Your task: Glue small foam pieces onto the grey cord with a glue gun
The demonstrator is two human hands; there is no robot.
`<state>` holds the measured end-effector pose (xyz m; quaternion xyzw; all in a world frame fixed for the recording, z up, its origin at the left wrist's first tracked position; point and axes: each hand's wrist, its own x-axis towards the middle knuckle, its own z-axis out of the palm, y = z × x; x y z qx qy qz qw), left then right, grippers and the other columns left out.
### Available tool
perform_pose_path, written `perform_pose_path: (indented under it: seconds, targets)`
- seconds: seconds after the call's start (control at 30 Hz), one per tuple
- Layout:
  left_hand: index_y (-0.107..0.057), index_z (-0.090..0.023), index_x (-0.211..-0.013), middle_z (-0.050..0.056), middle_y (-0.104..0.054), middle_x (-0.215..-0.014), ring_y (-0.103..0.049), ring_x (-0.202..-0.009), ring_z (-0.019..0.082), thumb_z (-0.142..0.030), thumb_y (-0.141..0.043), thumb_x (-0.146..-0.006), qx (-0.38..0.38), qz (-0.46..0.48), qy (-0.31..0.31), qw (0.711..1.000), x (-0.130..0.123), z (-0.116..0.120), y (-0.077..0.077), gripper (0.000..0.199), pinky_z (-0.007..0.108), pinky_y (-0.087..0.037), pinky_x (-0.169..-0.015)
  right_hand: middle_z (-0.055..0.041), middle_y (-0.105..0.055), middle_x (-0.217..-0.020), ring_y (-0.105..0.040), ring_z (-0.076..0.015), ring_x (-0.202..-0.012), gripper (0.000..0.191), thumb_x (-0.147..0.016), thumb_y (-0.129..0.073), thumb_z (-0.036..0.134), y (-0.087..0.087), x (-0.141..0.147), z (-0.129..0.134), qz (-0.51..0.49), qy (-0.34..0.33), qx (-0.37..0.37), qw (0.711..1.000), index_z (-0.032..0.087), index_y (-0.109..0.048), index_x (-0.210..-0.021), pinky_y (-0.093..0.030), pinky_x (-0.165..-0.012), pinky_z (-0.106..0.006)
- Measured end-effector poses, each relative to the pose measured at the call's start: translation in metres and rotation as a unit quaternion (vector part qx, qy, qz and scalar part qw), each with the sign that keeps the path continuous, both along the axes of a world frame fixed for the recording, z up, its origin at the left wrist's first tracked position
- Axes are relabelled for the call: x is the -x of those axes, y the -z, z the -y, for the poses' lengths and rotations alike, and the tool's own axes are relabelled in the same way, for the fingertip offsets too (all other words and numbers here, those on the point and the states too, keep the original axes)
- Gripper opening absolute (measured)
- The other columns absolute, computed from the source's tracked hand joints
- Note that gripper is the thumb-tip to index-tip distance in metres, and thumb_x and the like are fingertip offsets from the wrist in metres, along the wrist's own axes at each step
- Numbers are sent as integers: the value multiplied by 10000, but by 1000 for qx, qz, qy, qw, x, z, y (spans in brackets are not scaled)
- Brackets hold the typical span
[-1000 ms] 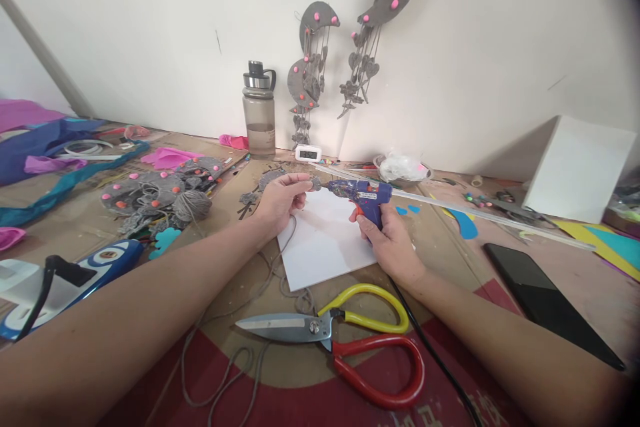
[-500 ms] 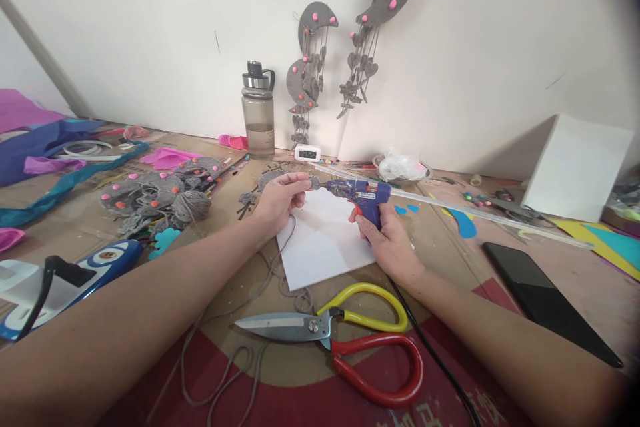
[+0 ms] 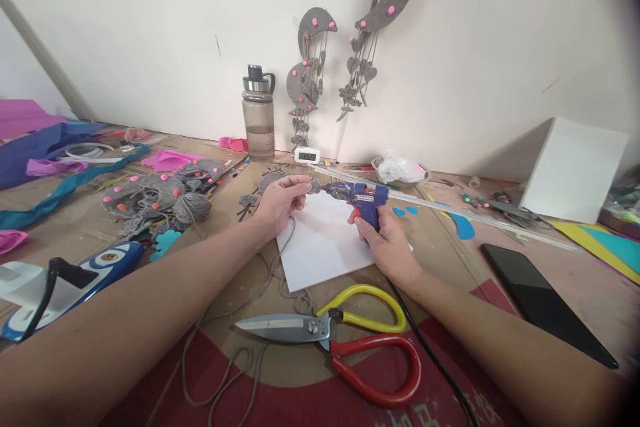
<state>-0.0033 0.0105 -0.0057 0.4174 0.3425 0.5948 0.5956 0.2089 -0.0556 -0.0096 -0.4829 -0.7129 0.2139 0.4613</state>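
**Glue gun [image 3: 367, 197] and small gray piece [image 3: 315, 185], held tip to edge at the center of the frame**

The left hand [image 3: 281, 205], at center, pinches the small gray piece between thumb and fingers. The right hand [image 3: 390, 243], right of center, grips the glue gun by its handle, a finger at the orange trigger; whether the trigger is pressed cannot be told. The nozzle points left, at the piece's right edge; contact is too small to confirm. Beneath both lies a sheet of white paper [image 3: 325, 250]. Scissors [image 3: 313, 328] with one yellow and one red handle lie at lower center, blades pointing left. A black phone [image 3: 545, 303] occupies the lower right; a ball of gray yarn [image 3: 191, 205] rests at center left among gray crescents dotted pink and orange. A water bottle [image 3: 259, 123] and a small digital clock [image 3: 307, 155] stand at upper center, near the wall.
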Motion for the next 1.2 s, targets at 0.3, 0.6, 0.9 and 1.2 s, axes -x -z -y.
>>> perform_pose_path:
  seconds: [0.3, 0.6, 0.9, 1.2]
  targets:
    - [-653, -130, -854, -3, -612, -599, -475, -465, 51, -208, -815, -570, 7, 7, -6, 1000, 0, -1, 1, 336, 183, -327, -441, -30, -610, -809, -548, -180, -759, 176, -875, -493, 327, -3, 1, 1, 11, 1, -1, 1000, 198, -545, -983, -414, -711, -315]
    - [-654, -128, -843, 3, -620, -605, -472, -463, 50, -200, -814, -565, 8, 1, -9, 1000, 0, 1, -1, 329, 184, -323, -444, -32, -605, -821, -547, -183, -774, 184, -876, -497, 339, -2, 1, 1, 12, 2, 0, 1000, 197, -551, -979, -410, -722, -323]
    - [-644, -126, -840, 14, -634, -614, -460, -445, 54, -207, -809, -570, 2, -18, -11, 1000, -2, 1, -1, 327, 194, -306, -429, -41, -633, -902, -558, -175, -788, 184, -880, -494, 324, -3, 2, 2, -1, -9, 0, 1000, 200, -541, -1008, -416, -723, -313]
    - [-649, -130, -833, 6, -621, -602, -470, -455, 55, -207, -811, -568, 0, -3, -14, 1000, -1, 0, 0, 320, 194, -320, -444, -54, -644, -910, -566, -191, -806, 226, -877, -497, 343, 0, 0, 0, 12, 2, -4, 1000, 196, -544, -1042, -421, -727, -324]
